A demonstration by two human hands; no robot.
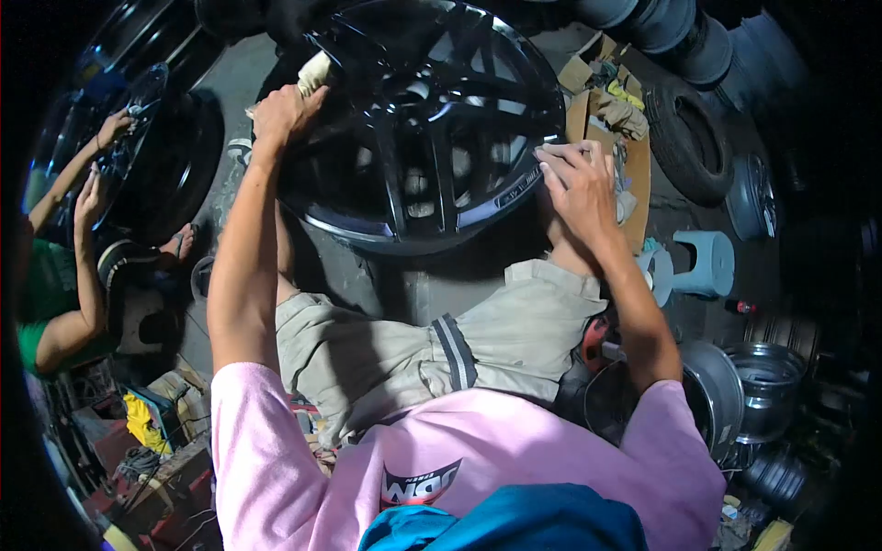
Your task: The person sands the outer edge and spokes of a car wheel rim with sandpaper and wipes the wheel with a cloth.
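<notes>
A glossy black multi-spoke wheel rim [445, 174] lies face up, tilted, between my knees. My left hand [287, 112] is closed round a bunched cream rag [315, 72], which sits against the rim's upper-left edge. Over on the rim's right edge, my right hand [581, 184] grips the lip with bent fingers. A pale printed strip [517, 189] shows on the lip close to those fingertips. The rim's underside is hidden.
To the left, a person in a green shirt [55, 303] handles another dark wheel [147, 101]. A cardboard box [634, 184] of rags stands right of my rim, near a tire [687, 142] and a blue-grey plastic stool [703, 262]. Silver rims [767, 381] lie at lower right.
</notes>
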